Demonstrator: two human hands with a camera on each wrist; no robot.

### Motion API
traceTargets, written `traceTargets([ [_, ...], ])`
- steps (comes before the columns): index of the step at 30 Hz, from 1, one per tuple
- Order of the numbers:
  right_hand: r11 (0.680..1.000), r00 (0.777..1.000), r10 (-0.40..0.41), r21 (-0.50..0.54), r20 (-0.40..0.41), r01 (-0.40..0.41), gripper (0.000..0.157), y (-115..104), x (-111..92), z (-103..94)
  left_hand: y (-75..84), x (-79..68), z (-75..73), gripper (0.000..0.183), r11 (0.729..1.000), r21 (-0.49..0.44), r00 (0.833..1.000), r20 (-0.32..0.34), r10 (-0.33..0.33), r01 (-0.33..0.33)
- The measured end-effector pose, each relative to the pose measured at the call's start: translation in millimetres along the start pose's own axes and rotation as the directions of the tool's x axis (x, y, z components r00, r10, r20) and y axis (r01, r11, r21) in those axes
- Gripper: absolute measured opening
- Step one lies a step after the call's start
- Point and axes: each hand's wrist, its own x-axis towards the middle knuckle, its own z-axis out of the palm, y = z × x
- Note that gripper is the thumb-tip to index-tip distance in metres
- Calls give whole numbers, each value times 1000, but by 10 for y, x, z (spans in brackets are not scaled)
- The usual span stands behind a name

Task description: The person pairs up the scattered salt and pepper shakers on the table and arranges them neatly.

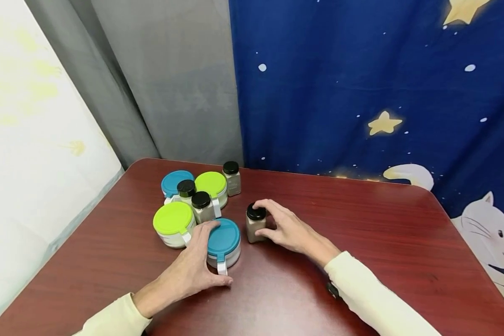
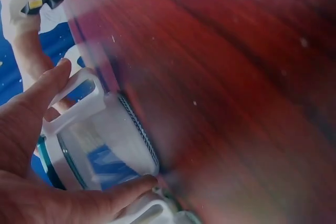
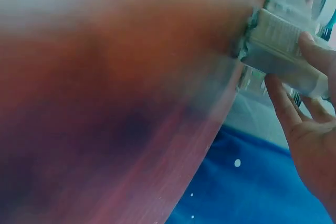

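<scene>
A round clear jar with a blue lid (image 1: 224, 237) and a white handle stands on the table. My left hand (image 1: 195, 261) holds it, fingers along its left side and the thumb by the handle. The left wrist view shows the clear jar body (image 2: 100, 145) between thumb and finger. To its right, a small square spice jar (image 1: 255, 231) with a black cap stands upright. My right hand (image 1: 290, 228) grips this spice jar, a finger at the cap and the thumb low on its side. The same spice jar (image 3: 278, 40) shows pale contents in the right wrist view.
Left of the hands stand two green-lidded jars, one nearer (image 1: 173, 218) and one farther (image 1: 211, 184), and another blue-lidded jar (image 1: 176, 181). Black-capped spice jars stand among them (image 1: 202, 208) and behind (image 1: 232, 179). The red-brown table (image 1: 340, 210) meets curtains at its back edge.
</scene>
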Motion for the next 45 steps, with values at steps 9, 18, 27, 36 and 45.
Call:
traceTargets([
  [9,997,991,65,39,-119,-60,57,-267,-231,24,34,90,68,113,999,-48,999,-42,22,-24],
  [18,987,974,156,61,-162,-148,60,-293,-451,-137,243,368,181,126,995,-99,1000,1,-5,5],
  [27,981,951,191,19,-244,-193,64,-190,-577,-436,445,777,289,133,993,-112,998,56,26,-20],
  [36,950,916,246,-107,-317,-293,66,7,-678,-858,603,1362,551,126,972,-203,977,149,153,-122],
  [45,933,890,309,-76,-337,-352,64,483,-890,-1271,895,1906,1046,127,980,-167,973,187,139,-108],
])
